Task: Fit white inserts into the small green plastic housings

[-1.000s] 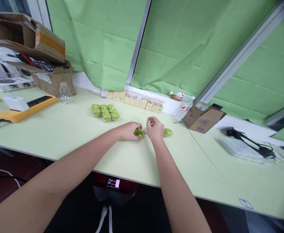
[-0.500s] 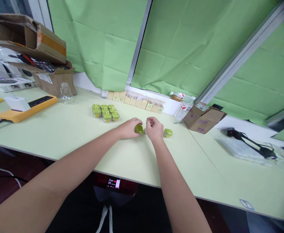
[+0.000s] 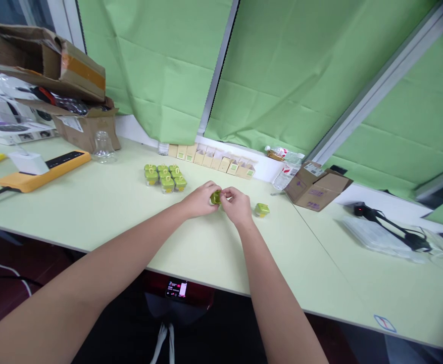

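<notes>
My left hand (image 3: 199,201) is closed around a small green lid-like piece (image 3: 215,197), whose hollow side seems to face me. Against its right edge my right hand (image 3: 238,206) is pinched, thumb and forefinger together; what lies between those fingertips is hidden or too small to name. Just right of that hand stands a small clear container with a green lid (image 3: 261,209). Several more such green-lidded containers (image 3: 167,183) are grouped closely to the left of my hands, some with a pale loop on top.
A row of small tan cartons (image 3: 215,161) lines the wall. Plastic bottles (image 3: 286,172) and a cardboard box (image 3: 315,189) are back right, with a black headset-like device (image 3: 395,227) farther right. On the left lie an orange power strip (image 3: 47,169) and a clear glass-like vessel (image 3: 103,147).
My right hand has moved left, so its fingertips now meet the green piece in my left hand. The left hand has stayed almost in place.
</notes>
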The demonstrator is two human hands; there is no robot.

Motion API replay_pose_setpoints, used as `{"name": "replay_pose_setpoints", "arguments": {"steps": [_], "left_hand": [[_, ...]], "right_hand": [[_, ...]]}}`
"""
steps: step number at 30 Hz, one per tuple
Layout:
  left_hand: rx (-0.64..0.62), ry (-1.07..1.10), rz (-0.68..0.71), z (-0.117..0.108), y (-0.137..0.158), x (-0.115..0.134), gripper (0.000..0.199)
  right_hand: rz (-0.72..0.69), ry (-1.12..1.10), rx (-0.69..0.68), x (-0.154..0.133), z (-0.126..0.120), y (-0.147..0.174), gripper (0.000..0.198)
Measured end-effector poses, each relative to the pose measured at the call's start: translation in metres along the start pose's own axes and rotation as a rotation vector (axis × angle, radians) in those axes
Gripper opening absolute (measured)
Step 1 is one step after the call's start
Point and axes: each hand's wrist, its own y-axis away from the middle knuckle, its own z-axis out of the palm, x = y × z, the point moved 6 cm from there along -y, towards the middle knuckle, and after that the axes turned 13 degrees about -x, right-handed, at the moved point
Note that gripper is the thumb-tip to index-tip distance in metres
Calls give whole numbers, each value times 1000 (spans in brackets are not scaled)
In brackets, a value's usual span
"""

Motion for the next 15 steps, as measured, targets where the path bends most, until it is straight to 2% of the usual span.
{"name": "replay_pose_setpoints", "arguments": {"steps": [8, 15], "left_hand": [[32, -6, 7, 1, 0, 5, 42], [59, 2, 24, 3, 0, 4, 43]], "right_hand": [[43, 45, -10, -5, 4, 3, 16], [76, -60, -35, -3, 7, 2, 17]]}}
